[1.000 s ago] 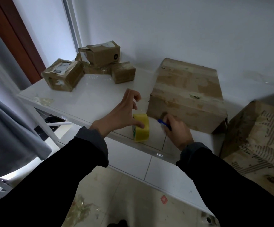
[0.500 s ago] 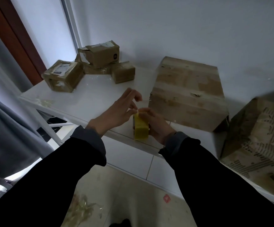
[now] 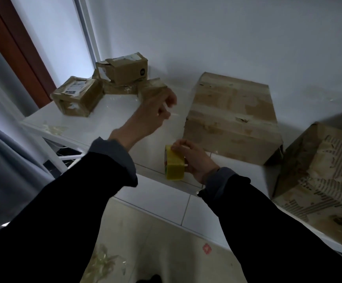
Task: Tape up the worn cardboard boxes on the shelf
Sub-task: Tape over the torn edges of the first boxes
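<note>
We steady the yellow tape roll [image 3: 174,164], standing on edge at the front of the shelf [image 3: 112,111], with the right hand [image 3: 194,158], whose fingers [image 3: 179,145] grip it. The left hand [image 3: 155,114] is raised, fingers pinched; it probably draws the clear tape end, too blurred to confirm. We should pull level toward the large worn box [image 3: 231,117] just beside the roll, keeping the strip taut and untwisted.
</note>
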Available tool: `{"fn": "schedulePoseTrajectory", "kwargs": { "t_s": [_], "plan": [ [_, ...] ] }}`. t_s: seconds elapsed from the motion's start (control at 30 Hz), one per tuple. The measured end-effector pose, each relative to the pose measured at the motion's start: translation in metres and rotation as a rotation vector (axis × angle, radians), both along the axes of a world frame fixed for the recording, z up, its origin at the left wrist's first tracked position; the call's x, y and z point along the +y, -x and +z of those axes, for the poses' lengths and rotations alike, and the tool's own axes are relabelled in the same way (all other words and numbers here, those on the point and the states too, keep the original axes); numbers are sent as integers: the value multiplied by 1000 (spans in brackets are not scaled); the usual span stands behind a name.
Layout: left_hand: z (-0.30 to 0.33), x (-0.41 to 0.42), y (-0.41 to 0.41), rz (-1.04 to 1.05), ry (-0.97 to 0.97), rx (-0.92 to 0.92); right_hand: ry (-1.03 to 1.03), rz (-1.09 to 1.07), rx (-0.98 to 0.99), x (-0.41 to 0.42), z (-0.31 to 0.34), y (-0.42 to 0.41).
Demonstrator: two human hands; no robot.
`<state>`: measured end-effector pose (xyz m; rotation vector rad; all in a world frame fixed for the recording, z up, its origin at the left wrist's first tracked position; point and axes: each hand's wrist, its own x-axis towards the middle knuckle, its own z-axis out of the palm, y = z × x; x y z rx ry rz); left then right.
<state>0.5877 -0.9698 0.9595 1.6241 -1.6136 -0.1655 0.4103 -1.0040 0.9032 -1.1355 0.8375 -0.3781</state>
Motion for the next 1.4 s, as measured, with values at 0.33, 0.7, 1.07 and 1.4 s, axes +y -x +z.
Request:
{"fn": "schedulePoseTrajectory", "kwargs": {
  "t_s": [0.33,0.7,1.07,1.4],
  "plan": [
    [-19,32,-5,-44,-242,538,28,7,-19,3,-7,1],
    [-56,37,25,27,-214,318,90,0,-23,16,0,7],
    [-55,32,45,127,-134,142,178,75,7,32,-4,27],
    [-23,45,55,48,72,218,353,-110,-92,24,1,16]
  ]
}}
